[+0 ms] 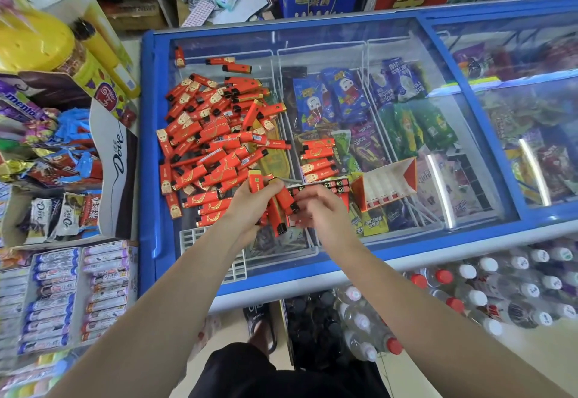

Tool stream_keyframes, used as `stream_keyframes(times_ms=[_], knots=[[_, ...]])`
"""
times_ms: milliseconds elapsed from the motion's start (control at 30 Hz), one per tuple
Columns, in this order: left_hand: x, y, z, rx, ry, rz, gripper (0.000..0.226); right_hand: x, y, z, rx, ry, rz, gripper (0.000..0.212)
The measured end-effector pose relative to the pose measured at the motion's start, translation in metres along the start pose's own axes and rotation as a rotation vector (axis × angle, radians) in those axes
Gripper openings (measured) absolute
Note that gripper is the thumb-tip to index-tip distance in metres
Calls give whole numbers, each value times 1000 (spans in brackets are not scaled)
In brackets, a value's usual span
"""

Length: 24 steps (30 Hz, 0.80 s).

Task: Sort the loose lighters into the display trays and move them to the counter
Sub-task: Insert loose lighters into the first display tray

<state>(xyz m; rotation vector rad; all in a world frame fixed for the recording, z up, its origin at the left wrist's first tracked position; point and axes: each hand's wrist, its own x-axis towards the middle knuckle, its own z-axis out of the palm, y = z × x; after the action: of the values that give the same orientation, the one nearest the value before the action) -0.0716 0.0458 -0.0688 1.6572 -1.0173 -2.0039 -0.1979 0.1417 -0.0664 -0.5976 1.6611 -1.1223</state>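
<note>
Fingers [266,189] on the left hand [250,206] are wrapped round a bunch of red lighters [283,202], and the right hand [319,206] pinches one over the filled tray [325,185]. Biggest thing first: freezer lid [312,37], then the loose pile [215,134], the empty tray [387,181], a short row [319,156]. They look light, stiff and slick, so probably grab them mid-body.
</note>
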Motion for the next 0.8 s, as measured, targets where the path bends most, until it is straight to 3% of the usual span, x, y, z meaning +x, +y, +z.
stream_keyframes(times_ms=[100,233,367,500,800], knots=[[0,-2,1,19,-5,39,22,-2,-8,-1,320,-56,193,25],[1,-6,4,60,-31,112,20,-6,-6,-3,280,-87,187,27],[4,-9,5,194,10,183,20,-8,-9,-10,260,72,112,20],[2,-11,2,291,15,200,19,-1,-1,-27,-38,312,-61,21],[9,-21,1,498,34,221,21,6,9,-37,-650,227,-415,21]])
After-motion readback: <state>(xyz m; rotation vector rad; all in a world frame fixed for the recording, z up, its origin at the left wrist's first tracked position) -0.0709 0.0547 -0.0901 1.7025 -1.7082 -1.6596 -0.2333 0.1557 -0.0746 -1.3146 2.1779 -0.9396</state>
